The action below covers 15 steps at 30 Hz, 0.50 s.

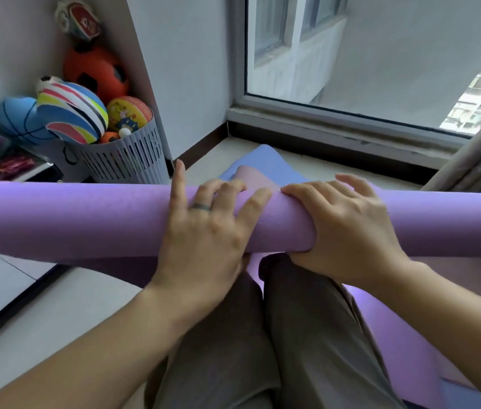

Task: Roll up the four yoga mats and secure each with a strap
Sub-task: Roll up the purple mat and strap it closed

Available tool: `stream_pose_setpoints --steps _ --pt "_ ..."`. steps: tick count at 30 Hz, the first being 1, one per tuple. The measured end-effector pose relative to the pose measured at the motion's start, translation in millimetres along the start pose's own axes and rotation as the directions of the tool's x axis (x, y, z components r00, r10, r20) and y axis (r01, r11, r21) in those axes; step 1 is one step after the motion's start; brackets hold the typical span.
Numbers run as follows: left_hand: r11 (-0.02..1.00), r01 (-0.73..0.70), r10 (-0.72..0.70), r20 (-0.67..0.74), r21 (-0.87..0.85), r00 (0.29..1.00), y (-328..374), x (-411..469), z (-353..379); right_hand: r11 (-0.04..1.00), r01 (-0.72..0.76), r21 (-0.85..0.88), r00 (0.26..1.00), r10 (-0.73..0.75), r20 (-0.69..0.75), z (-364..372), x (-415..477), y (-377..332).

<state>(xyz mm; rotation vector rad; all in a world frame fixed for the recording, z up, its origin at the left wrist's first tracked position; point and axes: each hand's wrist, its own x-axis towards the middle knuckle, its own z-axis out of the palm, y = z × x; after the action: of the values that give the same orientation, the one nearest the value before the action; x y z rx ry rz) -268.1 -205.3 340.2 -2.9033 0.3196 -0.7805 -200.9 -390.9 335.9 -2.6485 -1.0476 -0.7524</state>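
The rolled purple foam yoga mat (85, 222) is kept from unrolling by the left hand (204, 231) spread on top and the right hand (342, 225) curled round it.

Soft, even daylight from the window (381, 54) — faint shadows, no glare; wide-angle bending and slight blur at edges.
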Motion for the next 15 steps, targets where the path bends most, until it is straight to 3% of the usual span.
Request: stream_pose_setpoints --steps 2,4,6,8,11,15 --pt "1.0 -0.003 0.004 0.057 -0.014 0.998 2.2 -3.7 -7.3 1.0 0.017 -0.003 0.999 -0.017 0.051 -7.4 -2.2 -1.7" --pt "0.999 -0.012 0.02 0.202 -0.038 0.979 8.3 -14.7 -9.2 0.999 0.041 -0.001 0.979 -0.04 0.199 -8.7 -14.5 -4.2" --pt "0.998 -0.037 0.053 0.433 -0.046 0.9 19.4 -25.4 -10.8 0.999 0.035 0.016 0.912 -0.039 0.409 -3.5 -33.9 -9.4" --pt "0.997 -0.05 0.076 0.585 -0.06 0.807 30.5 -40.8 0.3 0.999 0.021 0.043 0.8 -0.043 0.599 8.0 -51.4 -15.6" --pt "0.995 -0.033 0.088 0.654 -0.096 0.751 38.2 -54.0 16.3 0.998 0.017 0.065 0.65 -0.06 0.758 18.3 -54.5 -21.3" --pt "0.984 -0.006 0.127 0.682 -0.177 0.72 20.5 -44.2 30.6 0.994 0.113 -0.008 0.608 -0.063 0.792 10.2 -49.7 -25.2"
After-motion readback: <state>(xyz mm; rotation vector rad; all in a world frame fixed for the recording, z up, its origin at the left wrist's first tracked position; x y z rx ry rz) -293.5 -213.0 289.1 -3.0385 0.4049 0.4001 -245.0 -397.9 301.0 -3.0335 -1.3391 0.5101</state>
